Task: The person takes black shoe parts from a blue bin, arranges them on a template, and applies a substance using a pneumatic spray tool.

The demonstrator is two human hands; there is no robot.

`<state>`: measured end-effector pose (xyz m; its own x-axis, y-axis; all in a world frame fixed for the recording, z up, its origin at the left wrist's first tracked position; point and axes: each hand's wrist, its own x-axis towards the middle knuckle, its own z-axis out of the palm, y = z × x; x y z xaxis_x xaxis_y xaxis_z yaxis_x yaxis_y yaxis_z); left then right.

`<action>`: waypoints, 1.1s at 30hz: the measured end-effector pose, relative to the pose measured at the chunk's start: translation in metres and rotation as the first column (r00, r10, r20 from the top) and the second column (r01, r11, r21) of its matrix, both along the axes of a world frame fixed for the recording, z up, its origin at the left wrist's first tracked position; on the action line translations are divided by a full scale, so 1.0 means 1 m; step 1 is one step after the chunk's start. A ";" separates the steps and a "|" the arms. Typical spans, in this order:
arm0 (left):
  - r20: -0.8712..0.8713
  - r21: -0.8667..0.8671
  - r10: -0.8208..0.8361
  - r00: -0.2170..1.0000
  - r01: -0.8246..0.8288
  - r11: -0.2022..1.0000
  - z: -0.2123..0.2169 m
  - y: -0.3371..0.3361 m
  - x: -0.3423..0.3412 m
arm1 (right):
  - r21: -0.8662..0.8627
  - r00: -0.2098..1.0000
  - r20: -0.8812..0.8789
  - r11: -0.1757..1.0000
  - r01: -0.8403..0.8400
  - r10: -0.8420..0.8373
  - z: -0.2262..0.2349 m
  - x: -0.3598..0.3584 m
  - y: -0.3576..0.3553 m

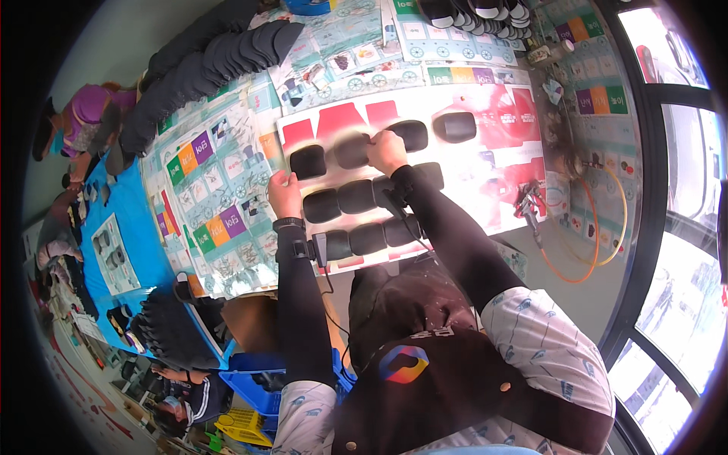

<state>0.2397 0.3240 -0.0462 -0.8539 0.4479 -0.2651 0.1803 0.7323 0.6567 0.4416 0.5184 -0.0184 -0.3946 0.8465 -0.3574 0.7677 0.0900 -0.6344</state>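
Observation:
A red and white sheet [497,163] lies on the table with several black rounded pads laid on it in rows. My right hand [385,149] presses on a black pad [351,149] in the top row, fingers curled over its right edge. My left hand [284,194] rests flat on the sheet's left edge, beside another black pad [308,161]. More pads fill the middle row [356,196] and the near row [368,238]. A dark pad [455,127] lies farther right in the top row. Both forearms wear black sleeves.
Long stacks of black pads [205,68] run along the far left and at the far top [478,15]. Printed paper sheets [220,182] cover the table. A red spray tool [531,205] with an orange hose [595,235] lies right. A blue crate [258,379] sits below.

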 end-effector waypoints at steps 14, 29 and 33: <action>0.099 0.140 0.076 0.992 -0.089 0.986 0.023 -0.034 0.013 | -0.237 0.997 -0.018 0.969 0.067 -0.073 0.013 -0.028 0.007; 0.230 0.188 0.160 0.960 -0.205 0.960 0.029 -0.073 0.015 | -0.184 0.980 -0.130 0.975 0.129 -0.154 0.033 -0.024 -0.028; 0.259 0.179 0.170 0.951 -0.220 0.959 0.028 -0.072 0.018 | -0.247 0.966 -0.145 0.953 0.175 -0.214 0.030 -0.025 -0.026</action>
<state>0.2577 0.2524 -0.0186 -0.8528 0.3446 -0.3924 -0.1327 0.5838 0.8010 0.4171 0.4927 0.0112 -0.3016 0.8152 -0.4945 0.6363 -0.2142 -0.7411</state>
